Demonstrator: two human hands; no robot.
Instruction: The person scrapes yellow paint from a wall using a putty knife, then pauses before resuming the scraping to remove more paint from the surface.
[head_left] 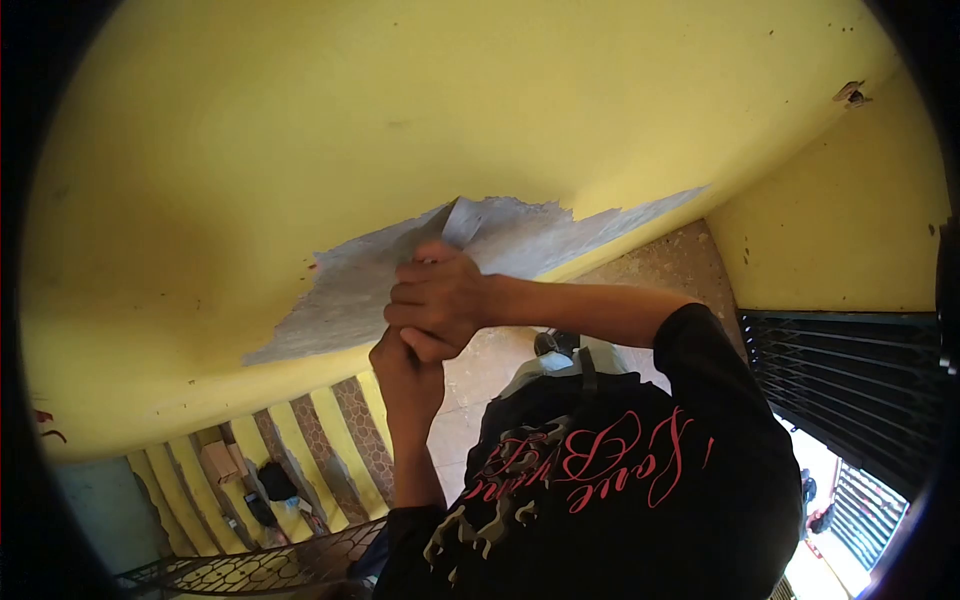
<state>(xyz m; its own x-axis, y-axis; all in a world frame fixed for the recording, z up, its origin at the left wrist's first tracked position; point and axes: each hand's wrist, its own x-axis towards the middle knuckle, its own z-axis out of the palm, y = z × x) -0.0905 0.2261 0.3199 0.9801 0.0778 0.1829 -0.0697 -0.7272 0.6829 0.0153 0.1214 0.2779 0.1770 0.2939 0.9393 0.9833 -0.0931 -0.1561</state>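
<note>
Both my hands are clasped together against a yellow wall (300,130). My right hand (440,300) is on top, and its arm in a black sleeve comes in from the right. Just under it, my left hand (405,380) rises from below. Together they grip a scraper whose flat grey blade (461,222) sticks out above the knuckles and lies against the wall. The handle is hidden inside the fists. Around the blade spreads a ragged grey patch (340,300) where the yellow paint is gone. My black shirt with red lettering (600,460) fills the lower right.
Yellow and patterned stair steps (320,440) descend at lower left, with small objects lying on them. A dark metal railing (250,570) runs along the bottom. A black metal grille (850,380) stands at the right beside a bright opening. Speckled floor (660,262) meets the wall.
</note>
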